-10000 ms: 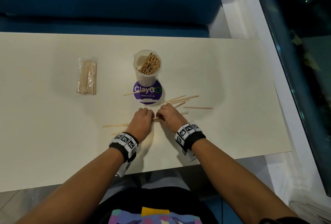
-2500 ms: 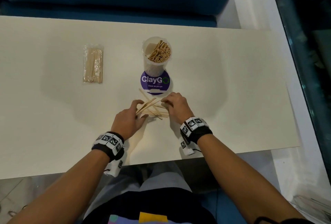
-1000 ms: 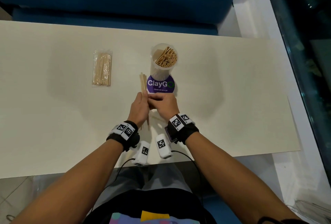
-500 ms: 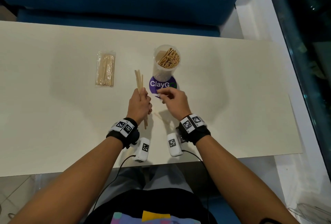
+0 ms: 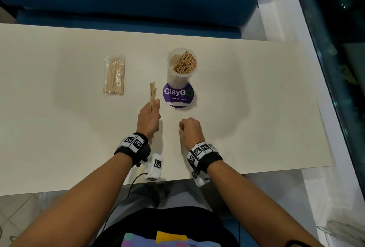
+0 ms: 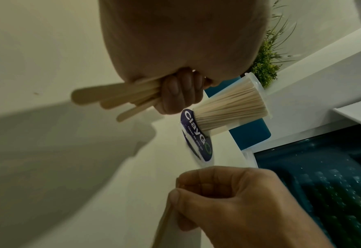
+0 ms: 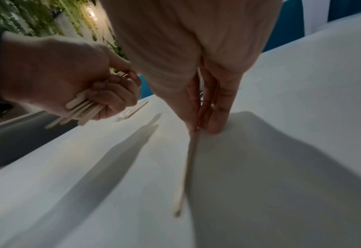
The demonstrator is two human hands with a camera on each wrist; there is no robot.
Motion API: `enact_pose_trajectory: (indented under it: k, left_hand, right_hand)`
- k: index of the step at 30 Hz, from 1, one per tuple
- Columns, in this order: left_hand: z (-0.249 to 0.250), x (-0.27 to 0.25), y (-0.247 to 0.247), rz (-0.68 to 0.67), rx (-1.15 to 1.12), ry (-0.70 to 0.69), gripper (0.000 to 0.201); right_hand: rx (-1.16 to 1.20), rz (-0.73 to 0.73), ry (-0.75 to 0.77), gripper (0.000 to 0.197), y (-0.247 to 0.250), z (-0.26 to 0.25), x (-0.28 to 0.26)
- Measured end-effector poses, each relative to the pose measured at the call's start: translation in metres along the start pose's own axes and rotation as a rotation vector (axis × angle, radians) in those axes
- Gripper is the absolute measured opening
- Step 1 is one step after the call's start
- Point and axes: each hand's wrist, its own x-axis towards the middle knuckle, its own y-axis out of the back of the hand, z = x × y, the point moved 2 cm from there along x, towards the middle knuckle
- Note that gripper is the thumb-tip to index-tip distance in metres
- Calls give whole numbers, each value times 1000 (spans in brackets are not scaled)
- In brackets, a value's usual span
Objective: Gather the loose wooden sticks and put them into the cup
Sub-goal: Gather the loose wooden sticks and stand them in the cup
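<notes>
A clear plastic cup (image 5: 181,65) packed with wooden sticks stands at the table's middle, on the far edge of a purple ClayGo sticker (image 5: 178,95). My left hand (image 5: 149,117) grips a bundle of flat wooden sticks (image 5: 152,95) that point toward the cup's left side; the same bundle (image 6: 114,96) shows in the left wrist view. My right hand (image 5: 188,130) is just to the right, nearer me, pinching one end of a single stick (image 7: 187,167) whose other end trails back over the table toward me.
A sealed clear packet of sticks (image 5: 114,75) lies to the left of the cup. A blue bench runs behind the table (image 5: 256,108). The table's near edge is right below my wrists.
The hands have parted. My left hand keeps the bundle, while my right hand has drawn back from the sticker toward me and now pinches one stick low over the table.
</notes>
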Motion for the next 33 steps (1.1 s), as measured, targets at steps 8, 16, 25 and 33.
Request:
enact_pose_trajectory:
  k: [8,16,25,33]
  left_hand:
    - [-4,-3,-3,-36,30,35,37]
    - [-2,-12,-8,-81,102,3,37]
    - [17,-26,-21,-100,5,-99,35]
    - [69,-32,-1,122,-141,-413,32]
  right_hand:
    - [-19,41,-61,15,-4,-13,-5]
    - [252,-15,-137,8,14,-18,2]
    - [980,-7,-183,34,52,-51,3]
    - [1220,-192,-331,10,49,-59,-10]
